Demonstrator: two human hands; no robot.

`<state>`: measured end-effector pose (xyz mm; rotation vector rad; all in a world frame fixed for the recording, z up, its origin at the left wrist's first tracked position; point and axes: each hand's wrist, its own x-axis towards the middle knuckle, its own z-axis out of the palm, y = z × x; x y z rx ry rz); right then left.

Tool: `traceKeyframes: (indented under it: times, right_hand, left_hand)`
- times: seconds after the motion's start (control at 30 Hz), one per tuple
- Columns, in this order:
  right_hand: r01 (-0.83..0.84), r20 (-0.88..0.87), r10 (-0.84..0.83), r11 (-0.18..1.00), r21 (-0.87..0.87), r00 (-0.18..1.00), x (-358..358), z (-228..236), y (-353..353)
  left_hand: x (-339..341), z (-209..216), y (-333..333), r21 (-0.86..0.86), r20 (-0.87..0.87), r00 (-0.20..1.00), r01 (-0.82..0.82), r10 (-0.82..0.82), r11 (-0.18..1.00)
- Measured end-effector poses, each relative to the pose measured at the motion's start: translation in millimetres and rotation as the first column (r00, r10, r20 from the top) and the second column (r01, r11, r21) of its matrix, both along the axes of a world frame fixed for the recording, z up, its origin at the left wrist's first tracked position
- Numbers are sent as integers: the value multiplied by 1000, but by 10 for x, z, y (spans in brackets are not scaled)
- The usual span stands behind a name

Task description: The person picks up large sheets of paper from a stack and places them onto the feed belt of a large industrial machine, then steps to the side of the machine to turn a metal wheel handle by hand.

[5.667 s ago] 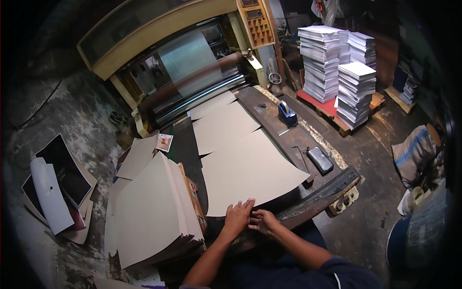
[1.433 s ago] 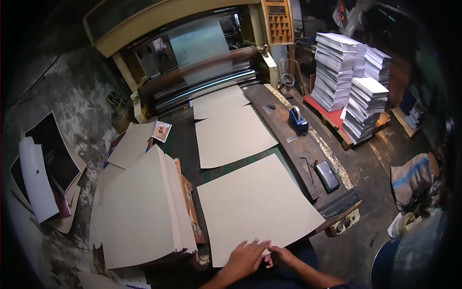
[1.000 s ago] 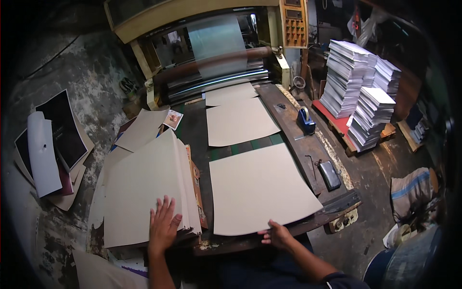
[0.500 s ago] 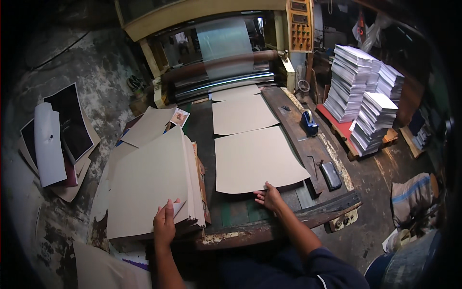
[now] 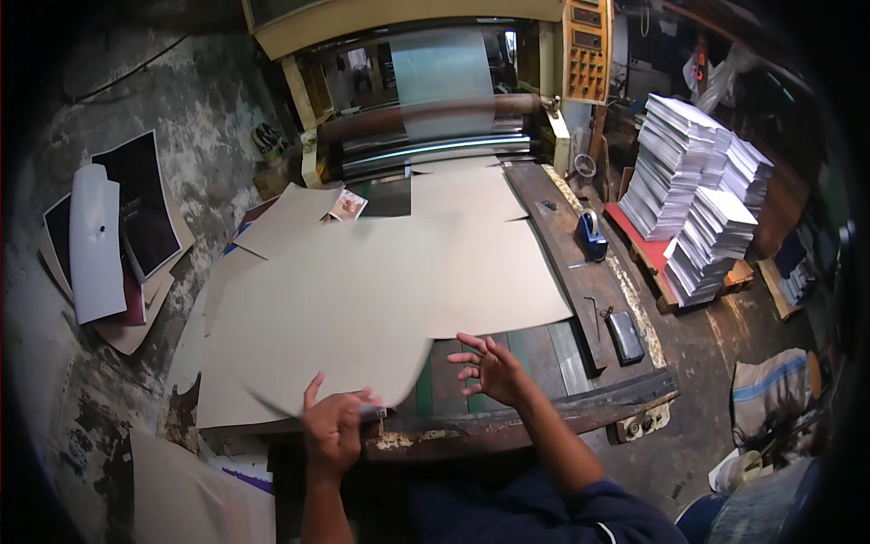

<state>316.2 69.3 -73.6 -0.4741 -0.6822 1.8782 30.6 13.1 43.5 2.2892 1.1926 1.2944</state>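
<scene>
A large beige board sheet (image 5: 349, 304) is lifted off the stack of similar sheets (image 5: 222, 399) on the left and overlaps the sheets beside it. My left hand (image 5: 333, 426) grips its near edge, thumb up. The near right corner curves and is slightly blurred. My right hand (image 5: 494, 370) is open, fingers spread, just right of that corner and apart from it. Past it, a row of beige sheets (image 5: 503, 281) lies on the machine bed, running toward the shiny rollers (image 5: 435, 147).
Clear film (image 5: 439, 86) hangs above the rollers. A tape dispenser (image 5: 591, 236) and a dark case (image 5: 625, 334) rest on the bed's right rail. Tall paper stacks (image 5: 671, 168) stand on a pallet at right. Dark printed sheets (image 5: 136, 213) lean at left.
The top sheet has come up from the stack and swung right, partly covering the bed's sheets. My right hand has left the front sheet's edge and opened. The view has shifted slightly.
</scene>
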Motion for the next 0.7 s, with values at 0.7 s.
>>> traceKeyframes:
  times: [0.7]
  right_hand:
    - [67,135,17,802,-594,991,-61,-1502,-1816]
  left_hand:
    - [-416,-241,372,-177,-536,842,-190,68,966]
